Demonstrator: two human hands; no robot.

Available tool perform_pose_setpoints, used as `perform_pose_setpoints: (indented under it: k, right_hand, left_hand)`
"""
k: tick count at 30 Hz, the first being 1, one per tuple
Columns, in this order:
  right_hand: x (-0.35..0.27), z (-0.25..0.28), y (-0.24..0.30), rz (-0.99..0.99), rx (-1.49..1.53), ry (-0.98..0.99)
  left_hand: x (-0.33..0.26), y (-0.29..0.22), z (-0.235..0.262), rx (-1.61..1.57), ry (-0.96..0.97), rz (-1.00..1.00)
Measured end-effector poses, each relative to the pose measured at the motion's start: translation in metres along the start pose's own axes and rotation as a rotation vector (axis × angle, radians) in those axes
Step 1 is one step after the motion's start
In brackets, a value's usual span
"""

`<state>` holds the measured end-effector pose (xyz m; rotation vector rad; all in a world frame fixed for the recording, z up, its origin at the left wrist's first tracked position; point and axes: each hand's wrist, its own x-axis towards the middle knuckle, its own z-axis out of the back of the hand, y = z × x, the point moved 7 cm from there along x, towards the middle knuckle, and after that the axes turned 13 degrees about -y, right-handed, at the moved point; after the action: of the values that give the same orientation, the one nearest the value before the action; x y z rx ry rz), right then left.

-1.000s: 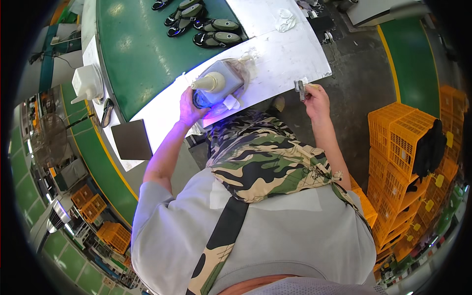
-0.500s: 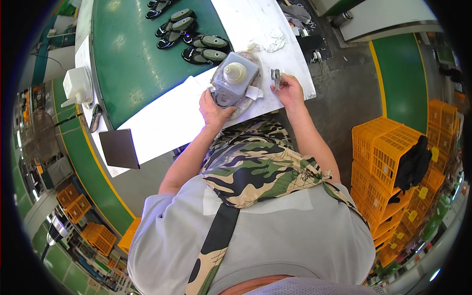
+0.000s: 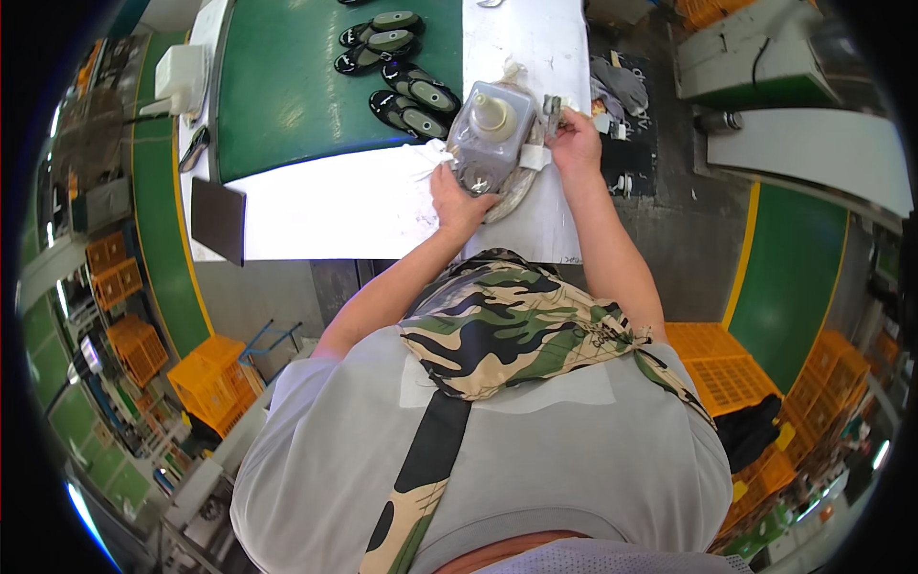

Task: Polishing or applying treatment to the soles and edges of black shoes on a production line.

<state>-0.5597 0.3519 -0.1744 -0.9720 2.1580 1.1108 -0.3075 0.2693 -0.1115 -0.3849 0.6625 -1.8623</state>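
Note:
At the white table's (image 3: 325, 222) front edge, my left hand (image 3: 461, 203) is closed round the front of a round, greyish cup-like container (image 3: 481, 179). Just behind that stands a translucent squeeze bottle (image 3: 499, 113) with a pale conical nozzle. Crumpled clear plastic (image 3: 516, 196) lies around its base. My right hand (image 3: 577, 145) pinches a small grey piece (image 3: 552, 110) to the right of the bottle; its exact kind is unclear. By my left fingers lies a crumpled white cloth or paper (image 3: 426, 161).
Several black shoes (image 3: 413, 100) with straps rest on the green mat (image 3: 287, 86). A white bottle (image 3: 179, 75) and a dark flat board (image 3: 218, 220) are at the table's left. Orange crates (image 3: 215, 383) stand on both sides; grey rags (image 3: 622, 84) lie beyond the right edge.
The whole view has turned, so the table and shoes appear shifted rightward. My right hand with the grey piece is a little nearer the bottle; my left hand keeps its hold.

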Motion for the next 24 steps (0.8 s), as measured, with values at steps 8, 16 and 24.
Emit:
perform_pose_setpoints:
  k: [8, 16, 24]
  right_hand:
    - [0.061, -0.050, 0.051, 0.034, -0.059, -0.024]
    - [0.108, -0.067, 0.076, 0.043, -0.095, -0.058]
    - [0.079, -0.056, 0.071, 0.025, -0.013, -0.068]
  left_hand:
    - [0.046, -0.059, -0.036, -0.047, 0.112, 0.164]
    - [0.105, -0.083, -0.013, 0.297, 0.468, -0.235]
    - [0.184, -0.049, 0.023, 0.694, 0.626, -1.224]
